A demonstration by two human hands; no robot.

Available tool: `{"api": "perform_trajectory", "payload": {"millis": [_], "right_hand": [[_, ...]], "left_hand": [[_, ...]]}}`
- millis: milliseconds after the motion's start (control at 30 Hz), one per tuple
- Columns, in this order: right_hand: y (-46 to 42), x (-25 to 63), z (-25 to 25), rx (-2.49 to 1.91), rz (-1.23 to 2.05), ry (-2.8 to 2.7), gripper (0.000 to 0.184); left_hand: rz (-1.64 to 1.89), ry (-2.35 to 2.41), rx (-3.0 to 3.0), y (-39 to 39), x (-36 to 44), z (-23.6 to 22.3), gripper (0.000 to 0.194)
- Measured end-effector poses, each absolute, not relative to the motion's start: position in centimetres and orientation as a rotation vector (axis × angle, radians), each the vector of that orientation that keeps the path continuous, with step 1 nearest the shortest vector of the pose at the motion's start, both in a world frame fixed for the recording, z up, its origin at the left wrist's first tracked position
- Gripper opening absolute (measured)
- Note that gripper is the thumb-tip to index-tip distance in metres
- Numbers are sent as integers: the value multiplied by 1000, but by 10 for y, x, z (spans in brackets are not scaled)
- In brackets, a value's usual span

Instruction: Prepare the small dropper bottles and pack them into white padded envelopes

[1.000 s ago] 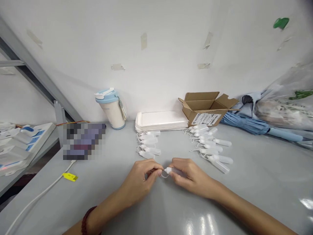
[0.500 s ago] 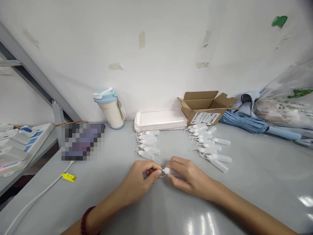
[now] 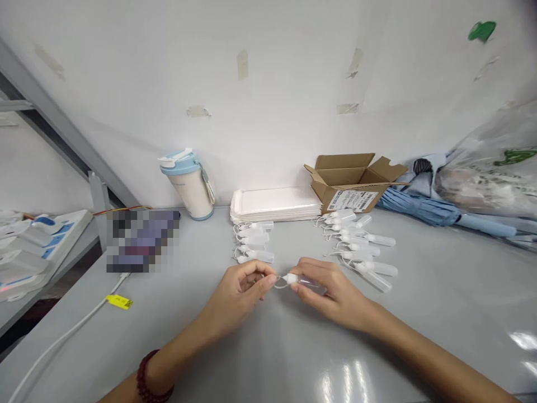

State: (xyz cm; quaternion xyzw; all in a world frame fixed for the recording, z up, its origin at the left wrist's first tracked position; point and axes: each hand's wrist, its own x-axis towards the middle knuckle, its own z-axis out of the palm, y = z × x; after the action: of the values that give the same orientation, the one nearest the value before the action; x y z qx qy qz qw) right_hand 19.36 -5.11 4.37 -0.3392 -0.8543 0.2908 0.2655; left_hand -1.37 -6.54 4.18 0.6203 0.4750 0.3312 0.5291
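A small clear squeeze bottle (image 3: 310,283) with a white pointed tip lies sideways in my right hand (image 3: 331,288), thumb and fingers closed round its body. A thin white strap loops from its neck to the pinched fingertips of my left hand (image 3: 247,291); the small cap at the strap's end is mostly hidden there. The tip and my left fingers are a little apart. Beyond my hands, several similar bottles (image 3: 258,239) lie in a group on the left, and a larger group of bottles (image 3: 363,252) lies on the right, their straps pointing left.
A stack of white padded envelopes (image 3: 277,204) and an open cardboard box (image 3: 348,190) stand by the wall. A tumbler (image 3: 188,187), a blurred-out device on a white cable (image 3: 67,333) and a power strip (image 3: 54,246) are left. A blue folded umbrella (image 3: 423,208) lies right.
My hands have moved slightly up and away from me in the picture. The gap between the bottle tip and my left fingers has widened, and more of the strap and bottle shows.
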Motion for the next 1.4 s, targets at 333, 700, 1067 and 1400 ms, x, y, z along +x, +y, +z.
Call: {"api": "perform_trajectory", "payload": {"millis": [333,700,1067,1400], "right_hand": [[-54,192,36,-899,686,-2501,21],[-18,238,46,-1244,75,-2400,25],[-5,269,59,-1744,109,-2375,17],[-1,283,53,-1810,258,-2375,14]], "left_hand": [[688,1219,1643,-66,-12,35,20],[1150,1569,1602,-39,-58,60,22],[955,1759,1721,-24,-56,39,31],[1008,1800,1747,-28,-56,33,37]]}}
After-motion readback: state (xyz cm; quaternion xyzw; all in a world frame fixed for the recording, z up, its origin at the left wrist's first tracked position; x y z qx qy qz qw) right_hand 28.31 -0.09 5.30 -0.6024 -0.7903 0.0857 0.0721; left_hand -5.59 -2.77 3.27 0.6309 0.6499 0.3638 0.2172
